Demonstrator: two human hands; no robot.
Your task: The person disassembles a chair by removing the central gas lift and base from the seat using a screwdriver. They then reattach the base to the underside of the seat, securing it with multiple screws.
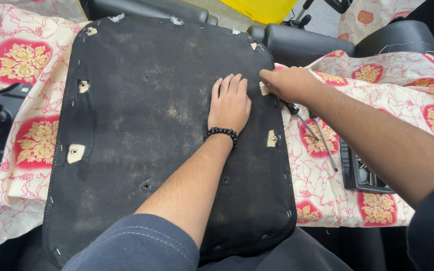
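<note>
Left hand (229,103) lies flat, fingers together, on the black seat-base underside (167,135) atop the floral cloth (327,190); right hand (288,83) pinches its right-edge bracket (264,89); three other edge fittings appear still attached.

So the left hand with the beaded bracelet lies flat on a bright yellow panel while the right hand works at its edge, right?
Not quite. The head view shows the panel is black and dusty, not bright yellow. The rest holds: the left hand, with the black beaded bracelet on its wrist, lies flat on it, and the right hand is at its right edge with a screwdriver.
</note>
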